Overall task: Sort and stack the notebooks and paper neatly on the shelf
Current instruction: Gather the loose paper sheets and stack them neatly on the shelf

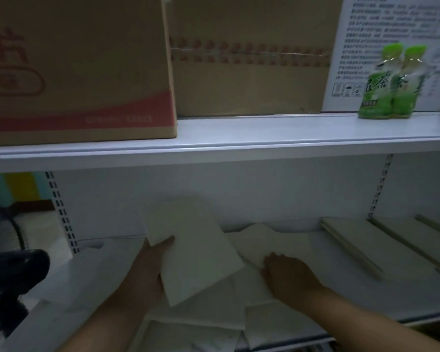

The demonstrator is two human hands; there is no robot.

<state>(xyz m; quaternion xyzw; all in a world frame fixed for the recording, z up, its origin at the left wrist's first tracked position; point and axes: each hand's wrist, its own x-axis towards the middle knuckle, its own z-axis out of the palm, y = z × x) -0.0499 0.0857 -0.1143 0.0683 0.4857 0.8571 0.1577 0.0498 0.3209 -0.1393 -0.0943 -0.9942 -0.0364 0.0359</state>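
Observation:
On the lower white shelf (381, 298) lie several pale notebooks and loose sheets. My left hand (150, 265) grips a cream notebook (196, 250) by its left edge and holds it tilted above the pile, thumb on the cover. My right hand (287, 275) rests palm down on another pale notebook (272, 242) lying flat to the right. More sheets (239, 318) overlap untidily toward the shelf's front edge. At the right, flat notebooks (361, 240) lie side by side in a row.
The upper shelf (264, 138) carries a large cardboard box (79, 67), a second taped box (249, 59), two green tea bottles (391, 82) and a white printed carton (381, 34). A dark device on a stand (13, 273) sits at the left.

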